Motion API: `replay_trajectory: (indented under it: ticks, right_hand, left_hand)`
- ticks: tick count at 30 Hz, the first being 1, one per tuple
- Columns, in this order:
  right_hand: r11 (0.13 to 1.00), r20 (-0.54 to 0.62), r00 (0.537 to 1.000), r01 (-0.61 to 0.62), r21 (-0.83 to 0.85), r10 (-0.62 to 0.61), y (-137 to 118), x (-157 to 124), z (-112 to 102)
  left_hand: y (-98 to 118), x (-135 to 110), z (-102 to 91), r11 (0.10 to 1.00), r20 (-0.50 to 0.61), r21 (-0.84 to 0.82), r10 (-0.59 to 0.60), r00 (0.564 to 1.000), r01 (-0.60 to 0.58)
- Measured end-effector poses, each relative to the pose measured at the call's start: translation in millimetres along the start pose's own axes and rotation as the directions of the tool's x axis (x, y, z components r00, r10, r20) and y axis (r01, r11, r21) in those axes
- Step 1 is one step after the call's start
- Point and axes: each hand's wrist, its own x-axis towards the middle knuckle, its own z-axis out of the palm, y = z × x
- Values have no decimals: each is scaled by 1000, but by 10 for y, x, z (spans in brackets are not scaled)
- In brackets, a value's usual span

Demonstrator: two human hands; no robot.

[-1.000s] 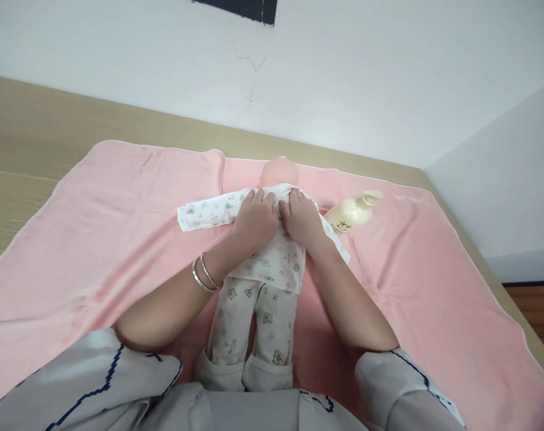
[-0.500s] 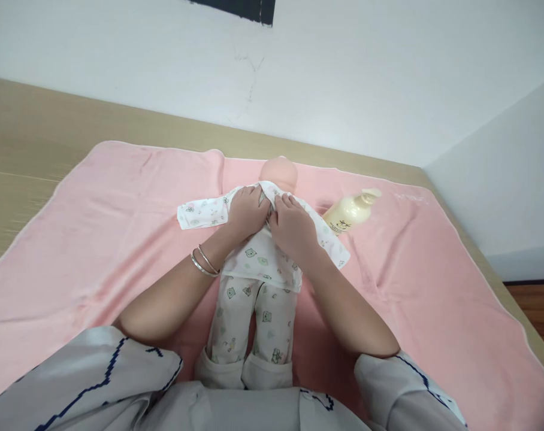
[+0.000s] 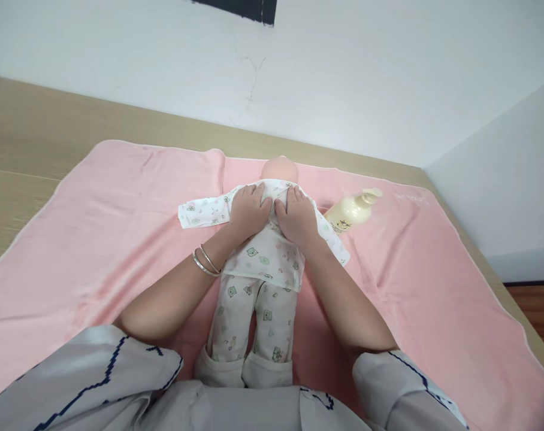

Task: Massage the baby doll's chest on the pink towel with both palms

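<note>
A baby doll lies on its back on a pink towel (image 3: 119, 209), its bare head (image 3: 278, 169) pointing away from me. It wears a white printed shirt (image 3: 267, 260) and matching trousers (image 3: 254, 323). My left hand (image 3: 247, 211) and my right hand (image 3: 299, 216) rest side by side on the doll's upper chest, just below the neck. Their fingers are curled together over the shirt's collar edges and the thumbs meet in the middle. An empty-looking sleeve (image 3: 202, 214) sticks out to the left. Two silver bangles (image 3: 204, 263) sit on my left wrist.
A cream pump bottle (image 3: 350, 211) lies on its side on the towel, just right of the doll's shoulder. The towel covers a light wooden surface (image 3: 20, 137) that runs against a white wall. The right edge drops to a wooden floor (image 3: 539, 311).
Both hands slid a little up the doll's chest to the collar. The right hand, which had reached across the middle, moved back to the right side. The doll and bottle stayed put.
</note>
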Motion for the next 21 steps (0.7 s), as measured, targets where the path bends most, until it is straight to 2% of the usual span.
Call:
replay_trajectory:
  ticks: [4,9,14,18,21]
  right_hand:
    - [999,-23,1000,15,31,-14,18,1,29]
    - [999,37,999,2,32,-3,41,16,-14]
    - [995,42,997,60,75,-63,112,55,-84]
    - [996,36,995,88,-8,-88,77,27,-130]
    - [985,51,988,152,-84,-148,-30,-69,-168]
  left_hand:
    - [13,7,-22,999,23,-2,-36,999,36]
    - [34,2,-71,999,55,28,32,998,-34]
    - [132,-42,-169,1000,44,-11,3,999,-3]
    - [246,-84,-282,999,76,-11,35,997,-34]
    - [237,-59,-309,999,111,-11,46,993,-45]
